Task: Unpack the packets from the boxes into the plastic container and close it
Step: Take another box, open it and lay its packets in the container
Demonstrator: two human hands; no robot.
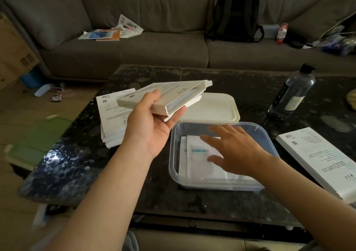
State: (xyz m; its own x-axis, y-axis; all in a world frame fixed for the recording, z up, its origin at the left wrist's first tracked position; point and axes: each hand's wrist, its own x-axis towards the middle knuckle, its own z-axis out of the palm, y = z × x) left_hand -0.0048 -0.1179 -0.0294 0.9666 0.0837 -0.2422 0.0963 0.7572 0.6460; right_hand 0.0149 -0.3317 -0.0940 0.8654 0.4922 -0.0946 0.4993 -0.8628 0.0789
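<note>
Now the packets (200, 162) are lying flat in the plastic container (172, 166) on the table (250, 81), our right hand (235, 150) spreading open-fingered over them, our left hand (154, 123) gripping the opened box (163, 96) up beside it; we're wanting to tip it low so its contents slide in squarely.

Clear plastic container (269, 135); matt cardboard box (163, 94); glossy table (192, 198).

Left hand (154, 123) grips open box (163, 96); right hand (237, 150) over container (269, 135).
</note>
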